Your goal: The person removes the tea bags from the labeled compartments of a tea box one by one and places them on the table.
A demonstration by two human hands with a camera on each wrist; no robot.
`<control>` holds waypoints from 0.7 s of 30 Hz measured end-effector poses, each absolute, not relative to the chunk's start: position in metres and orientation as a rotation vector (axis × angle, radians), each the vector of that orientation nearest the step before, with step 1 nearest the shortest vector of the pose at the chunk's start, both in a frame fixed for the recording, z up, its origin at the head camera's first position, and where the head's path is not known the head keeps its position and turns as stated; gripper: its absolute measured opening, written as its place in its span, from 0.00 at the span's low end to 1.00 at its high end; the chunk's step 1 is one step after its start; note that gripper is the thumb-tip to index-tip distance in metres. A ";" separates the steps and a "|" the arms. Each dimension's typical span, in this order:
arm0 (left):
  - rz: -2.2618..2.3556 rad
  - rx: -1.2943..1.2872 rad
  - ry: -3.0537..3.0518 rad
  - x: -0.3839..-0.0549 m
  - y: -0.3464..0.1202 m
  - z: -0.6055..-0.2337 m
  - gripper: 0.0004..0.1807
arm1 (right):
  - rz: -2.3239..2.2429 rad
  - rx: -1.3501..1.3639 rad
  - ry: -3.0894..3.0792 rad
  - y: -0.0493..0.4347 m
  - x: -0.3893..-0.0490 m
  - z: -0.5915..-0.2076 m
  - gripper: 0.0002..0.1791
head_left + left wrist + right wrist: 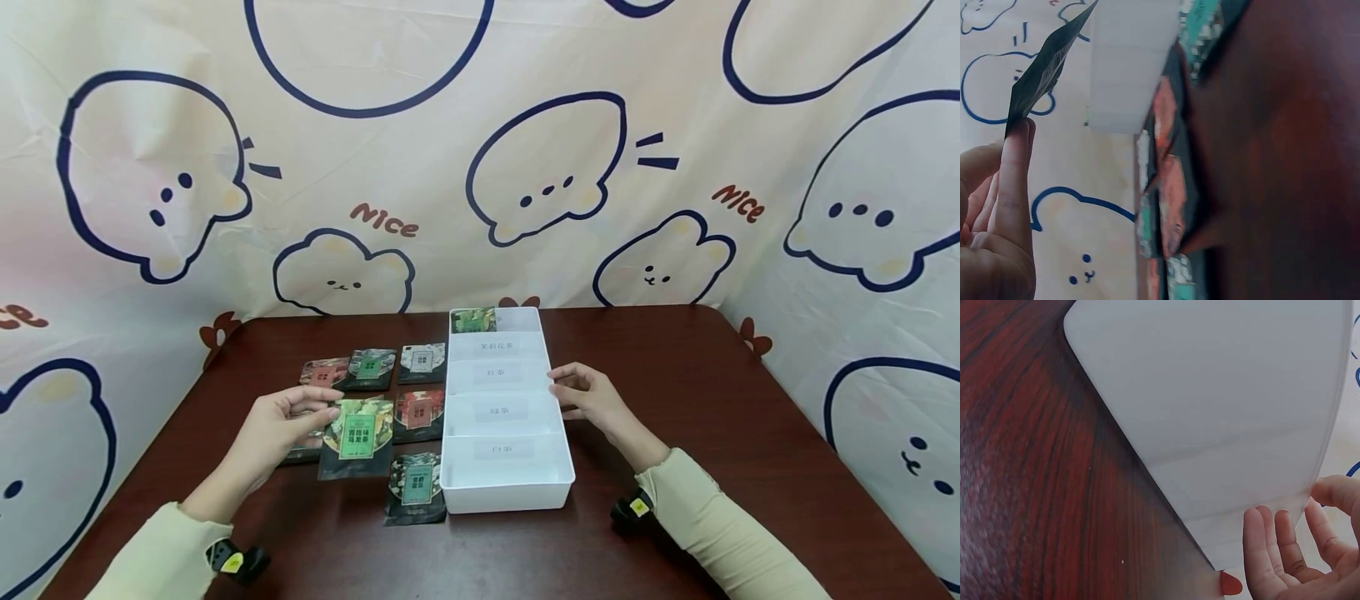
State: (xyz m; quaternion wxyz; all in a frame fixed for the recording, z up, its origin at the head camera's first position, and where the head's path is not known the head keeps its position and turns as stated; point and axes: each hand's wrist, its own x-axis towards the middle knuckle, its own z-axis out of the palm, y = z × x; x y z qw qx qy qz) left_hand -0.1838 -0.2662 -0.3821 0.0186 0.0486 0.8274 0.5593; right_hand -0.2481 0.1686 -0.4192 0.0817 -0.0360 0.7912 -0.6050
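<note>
My left hand point(281, 429) pinches the upper left edge of a dark tea packet point(356, 442) with a green label. The packet is raised over the table, and its dark back point(1041, 75) shows edge-on in the left wrist view. A long white divided box point(510, 497) stands to its right, with a labelled strip at several compartments. In its farthest compartment lies a green-patterned packet point(473, 320). My right hand point(592, 400) touches the box's right side, thumb at the rim and the other fingers point(1260, 550) loosely extended along the outer wall.
Several more tea packets lie left of the box: a red one point(420, 415), a green-labelled one point(416, 490) nearest the front, a white-labelled one point(422, 363), a green one point(371, 368) and another red one point(324, 372) behind. A patterned cloth point(442, 167) hangs behind the brown table point(637, 346).
</note>
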 end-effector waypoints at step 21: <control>1.620 -0.057 2.405 -0.171 -0.275 -0.426 0.21 | -1.807 -0.115 2.359 0.169 -0.249 -0.420 0.18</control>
